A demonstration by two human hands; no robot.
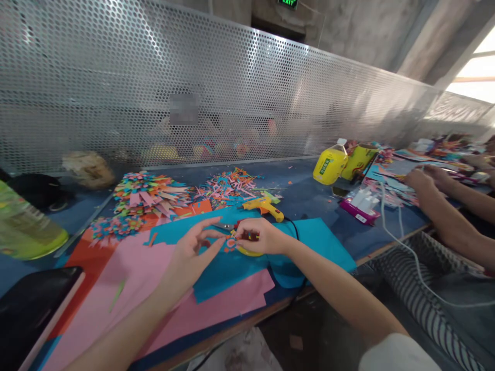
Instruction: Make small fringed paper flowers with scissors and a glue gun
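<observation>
Turquoise card (235, 273) lies beneath your hands, near the front edge of the tabletop (301, 193), and above it is the small paper piece (231, 243). Your right hand (261, 235) has its fingertips closed on it, apparently to steady something so tiny; your left hand (195, 247) curves in, tips right beside it, though whether they pinch it you can't tell. Beyond, the yellow glue gun (263, 205) lies grip to the right, probably for easy reach, with scissors (223, 225) nearer.

Daylight glares at upper right, highlights streak the metal mesh (232, 93), and wide-angle distortion stretches the edges.
</observation>
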